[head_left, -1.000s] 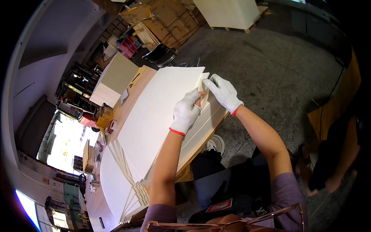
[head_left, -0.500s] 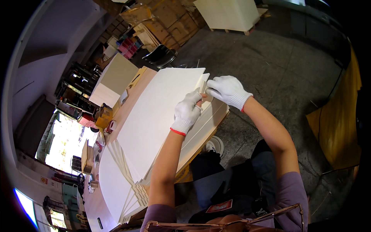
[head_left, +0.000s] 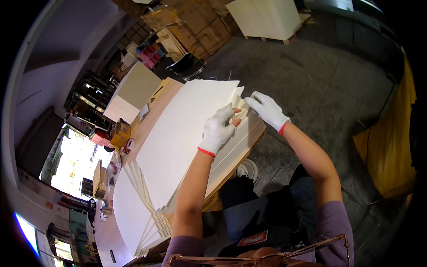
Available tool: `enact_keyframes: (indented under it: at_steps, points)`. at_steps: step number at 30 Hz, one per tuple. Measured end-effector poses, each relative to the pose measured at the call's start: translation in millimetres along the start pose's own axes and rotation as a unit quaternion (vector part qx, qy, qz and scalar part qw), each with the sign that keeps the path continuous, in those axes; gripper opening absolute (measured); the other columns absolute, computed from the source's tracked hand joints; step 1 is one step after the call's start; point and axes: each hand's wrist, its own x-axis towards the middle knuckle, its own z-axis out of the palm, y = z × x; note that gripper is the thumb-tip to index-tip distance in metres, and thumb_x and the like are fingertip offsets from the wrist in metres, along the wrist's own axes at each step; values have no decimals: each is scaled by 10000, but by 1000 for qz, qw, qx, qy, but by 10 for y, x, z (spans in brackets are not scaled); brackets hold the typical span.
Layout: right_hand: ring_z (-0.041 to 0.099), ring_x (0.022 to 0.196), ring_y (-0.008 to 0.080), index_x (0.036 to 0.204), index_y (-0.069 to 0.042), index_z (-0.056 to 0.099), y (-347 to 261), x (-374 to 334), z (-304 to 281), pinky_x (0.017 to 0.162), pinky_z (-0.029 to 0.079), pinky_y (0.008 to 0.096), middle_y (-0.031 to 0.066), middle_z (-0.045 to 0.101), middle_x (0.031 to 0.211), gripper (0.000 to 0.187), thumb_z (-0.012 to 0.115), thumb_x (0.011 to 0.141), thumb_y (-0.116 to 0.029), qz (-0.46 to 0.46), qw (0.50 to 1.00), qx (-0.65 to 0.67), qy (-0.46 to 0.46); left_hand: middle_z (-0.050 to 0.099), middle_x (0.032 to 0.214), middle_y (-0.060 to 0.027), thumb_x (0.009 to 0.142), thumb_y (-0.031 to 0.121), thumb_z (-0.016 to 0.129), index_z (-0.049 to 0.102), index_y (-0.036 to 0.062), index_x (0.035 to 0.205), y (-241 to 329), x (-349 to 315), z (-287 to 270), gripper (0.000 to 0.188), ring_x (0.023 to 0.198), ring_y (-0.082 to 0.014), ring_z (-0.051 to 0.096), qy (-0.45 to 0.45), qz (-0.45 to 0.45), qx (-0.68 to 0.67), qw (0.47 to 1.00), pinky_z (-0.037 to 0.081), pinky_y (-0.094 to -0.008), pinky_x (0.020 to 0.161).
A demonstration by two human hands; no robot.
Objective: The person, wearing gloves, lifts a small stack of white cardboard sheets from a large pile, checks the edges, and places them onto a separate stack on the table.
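A stack of large white boards (head_left: 178,129) lies slightly fanned on the table in front of me. My left hand (head_left: 217,129), in a white knit glove with bare thumb and forefinger tips, rests over the stack's right edge. Its fingers curl round the edges of the upper boards. At the far right corner of the stack is my right hand (head_left: 266,109), also gloved, its fingers closed against the board edges. Exactly how many boards each hand grips is hidden. Closer to me, a second fanned group of white boards (head_left: 133,213) overlaps the first.
On the wooden table (head_left: 149,107) stand a tall white block-like stack (head_left: 133,91), a tape roll (head_left: 129,145) and small items along the left. A black chair (head_left: 187,66) is beyond the table. Cardboard boxes (head_left: 195,26) and a white palletised stack (head_left: 267,18) stand farther back.
My left thumb and forefinger have spread farther apart at the board edges. The right hand has shifted slightly right and down, and the boards' edges at the corner look more separated.
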Motion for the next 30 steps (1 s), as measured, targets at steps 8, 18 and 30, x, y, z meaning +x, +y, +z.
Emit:
enact_keyframes:
  at_steps: [8, 18, 30]
  points:
    - [703, 917, 388, 1021, -72, 655, -32, -22, -159, 810, 523, 482, 194, 725, 920, 513, 514, 980, -564, 2, 973, -223, -65, 674, 1246, -129, 826, 111, 697, 691, 220, 1304, 3, -72, 19, 490, 1090, -331, 670, 70, 154, 141, 975, 558, -416, 943]
    - [701, 843, 348, 924, -114, 710, -53, 42, -131, 760, 554, 484, 140, 706, 883, 452, 583, 915, -548, -179, 926, -330, -42, 673, 1199, -90, 894, 217, 684, 685, 155, 1258, -94, 20, 61, 369, 1059, -342, 648, 38, 36, 188, 981, 547, -442, 876]
    - [685, 986, 382, 1006, -94, 698, -194, 183, -33, 863, 523, 480, 187, 726, 1014, 560, 481, 993, -609, -111, 978, -172, -50, 655, 1360, -123, 938, 186, 674, 677, 124, 1323, -147, 68, 68, 390, 1146, -312, 666, -7, 1, 56, 998, 510, -366, 1021]
